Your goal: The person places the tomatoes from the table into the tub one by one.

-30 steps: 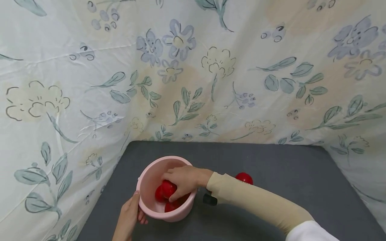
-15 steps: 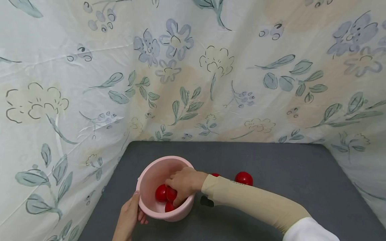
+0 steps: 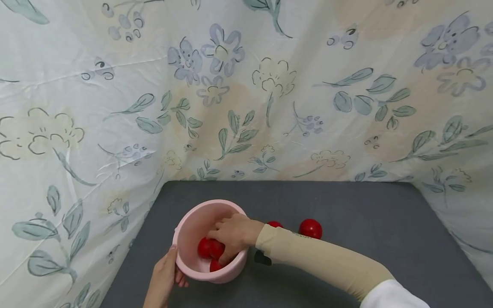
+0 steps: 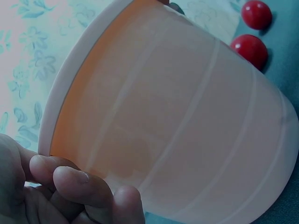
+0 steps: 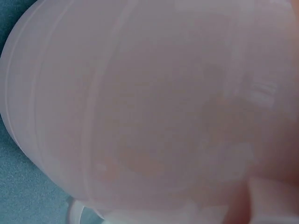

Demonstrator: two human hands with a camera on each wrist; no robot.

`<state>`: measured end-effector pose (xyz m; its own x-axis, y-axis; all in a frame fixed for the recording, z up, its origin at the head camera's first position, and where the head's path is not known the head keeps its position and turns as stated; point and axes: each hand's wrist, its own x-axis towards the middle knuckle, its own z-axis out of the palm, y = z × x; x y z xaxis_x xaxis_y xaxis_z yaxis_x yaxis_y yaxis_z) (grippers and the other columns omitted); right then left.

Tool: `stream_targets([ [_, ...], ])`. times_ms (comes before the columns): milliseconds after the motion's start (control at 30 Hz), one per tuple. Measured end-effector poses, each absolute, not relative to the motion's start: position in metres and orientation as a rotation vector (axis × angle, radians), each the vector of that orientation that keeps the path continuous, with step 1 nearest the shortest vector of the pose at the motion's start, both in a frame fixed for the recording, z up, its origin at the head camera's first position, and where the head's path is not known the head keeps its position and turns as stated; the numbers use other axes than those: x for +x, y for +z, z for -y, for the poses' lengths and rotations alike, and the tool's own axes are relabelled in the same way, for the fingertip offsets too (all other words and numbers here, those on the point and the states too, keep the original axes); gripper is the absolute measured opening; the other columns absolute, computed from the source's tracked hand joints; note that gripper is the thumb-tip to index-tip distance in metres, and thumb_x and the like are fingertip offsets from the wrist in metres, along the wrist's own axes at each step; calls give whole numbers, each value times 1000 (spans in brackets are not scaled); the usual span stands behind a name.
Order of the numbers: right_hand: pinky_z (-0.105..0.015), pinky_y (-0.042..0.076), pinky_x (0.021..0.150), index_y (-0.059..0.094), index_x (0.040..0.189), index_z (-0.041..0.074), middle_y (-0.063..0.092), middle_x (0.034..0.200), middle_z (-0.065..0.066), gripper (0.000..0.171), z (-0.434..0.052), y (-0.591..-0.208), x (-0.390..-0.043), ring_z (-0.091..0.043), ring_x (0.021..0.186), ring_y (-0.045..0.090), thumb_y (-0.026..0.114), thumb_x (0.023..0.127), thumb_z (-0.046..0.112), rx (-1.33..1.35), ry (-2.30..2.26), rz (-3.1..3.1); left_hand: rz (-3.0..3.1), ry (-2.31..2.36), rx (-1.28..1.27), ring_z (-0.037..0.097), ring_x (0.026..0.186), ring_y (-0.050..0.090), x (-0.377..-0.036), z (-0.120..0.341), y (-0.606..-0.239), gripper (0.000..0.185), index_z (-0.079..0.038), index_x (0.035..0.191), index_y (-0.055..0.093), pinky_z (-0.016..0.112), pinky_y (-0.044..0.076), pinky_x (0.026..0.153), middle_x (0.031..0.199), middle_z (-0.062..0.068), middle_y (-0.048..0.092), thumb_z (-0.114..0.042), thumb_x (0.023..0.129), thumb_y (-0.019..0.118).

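A pink bucket (image 3: 184, 229) sits at the left of the dark table, several red balls inside it. My left hand (image 3: 163, 271) grips its left rim, thumb on top and fingers beneath; in the left wrist view those fingers (image 4: 88, 186) curl beside the bucket wall (image 4: 177, 116). My right hand (image 3: 235, 235) reaches over the right rim into the bucket. Between its fingers and thumb is a red ball (image 3: 217, 248), with another red ball (image 3: 204, 248) touching it on the left and a third (image 3: 215, 265) below. The bucket's outer wall (image 5: 140, 102) fills the right wrist view.
Two more red balls lie on the table right of the bucket: one (image 3: 310, 229) in full view, the other (image 3: 275, 224) partly behind the right sleeve (image 3: 316, 256). Flowered cloth (image 3: 246, 107) hangs behind the table (image 3: 366, 214) and at its sides.
My right hand has shifted slightly lower in the bucket, along with the ball at its fingers. The right forearm has dropped a little, uncovering a second ball on the table. My left hand stays put.
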<state>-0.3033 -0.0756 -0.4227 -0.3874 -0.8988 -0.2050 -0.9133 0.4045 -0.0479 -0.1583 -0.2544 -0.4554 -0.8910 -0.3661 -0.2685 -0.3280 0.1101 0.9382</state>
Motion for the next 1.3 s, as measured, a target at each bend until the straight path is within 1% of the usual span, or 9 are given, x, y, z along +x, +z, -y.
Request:
stream_targets([
  [267, -30, 50, 97, 55, 136, 34, 61, 128, 11, 64, 76, -425, -304, -8, 116, 53, 77, 80, 55, -1638, 62, -2464, 2318, -1945, 704, 16, 45, 48, -156, 254, -456, 59, -10, 70, 44, 36, 55, 54, 49, 2, 43, -52, 109, 29],
  [367, -25, 50, 98, 56, 136, 30, 61, 127, 9, 59, 74, -423, -306, -7, 113, 53, 74, 85, 52, -1672, -38, -2457, 2315, -1952, 706, 16, 46, 48, -156, 254, -456, 59, -10, 71, 44, 36, 55, 54, 50, 2, 44, -52, 109, 29],
  [500, -21, 46, 102, 57, 134, 24, 60, 127, 8, 46, 69, -420, -307, -6, 113, 52, 68, 94, 43, -1734, -256, -2436, 2311, -1953, 715, 17, 46, 49, -155, 254, -456, 57, -10, 73, 45, 35, 55, 54, 51, 3, 44, -51, 109, 29],
  [600, -25, 44, 109, 60, 133, 23, 61, 130, 8, 39, 64, -412, -305, -8, 120, 52, 65, 97, 39, -1796, -367, -2435, 2311, -1950, 724, 17, 47, 49, -154, 255, -456, 57, -10, 72, 45, 34, 55, 55, 51, 3, 45, -51, 109, 29],
  [733, -32, 41, 115, 59, 136, 23, 58, 141, 6, 40, 51, -389, -300, -11, 132, 50, 60, 100, 39, -1811, -479, -2482, 2311, -1949, 722, 17, 47, 50, -154, 254, -456, 58, -11, 71, 45, 34, 55, 55, 51, 3, 45, -52, 109, 29],
  [833, -37, 43, 114, 58, 139, 26, 54, 148, 3, 42, 33, -368, -297, -13, 136, 48, 60, 99, 40, -1743, -564, -2533, 2313, -1952, 712, 17, 47, 50, -154, 253, -456, 58, -11, 71, 45, 34, 56, 55, 52, 2, 46, -52, 109, 29],
  [1000, -39, 47, 111, 58, 138, 30, 56, 145, 6, 44, -6, -347, -308, -13, 135, 48, 64, 96, 44, -1602, -609, -2623, 2298, -1966, 707, 16, 47, 49, -155, 252, -457, 56, -11, 73, 45, 35, 55, 55, 52, 2, 45, -51, 109, 30],
  [1100, -40, 49, 109, 58, 139, 29, 56, 144, 6, 45, -30, -346, -319, -13, 134, 50, 63, 97, 45, -1502, -617, -2667, 2287, -1977, 712, 16, 48, 49, -156, 252, -458, 55, -11, 74, 45, 35, 55, 56, 52, 1, 45, -52, 109, 29],
  [1300, -43, 48, 110, 56, 140, 29, 54, 143, 8, 45, -76, -355, -334, -14, 134, 51, 62, 98, 45, -1301, -691, -2739, 2282, -1986, 708, 16, 47, 48, -156, 251, -460, 56, -11, 73, 44, 35, 55, 56, 52, 1, 44, -52, 109, 29],
])
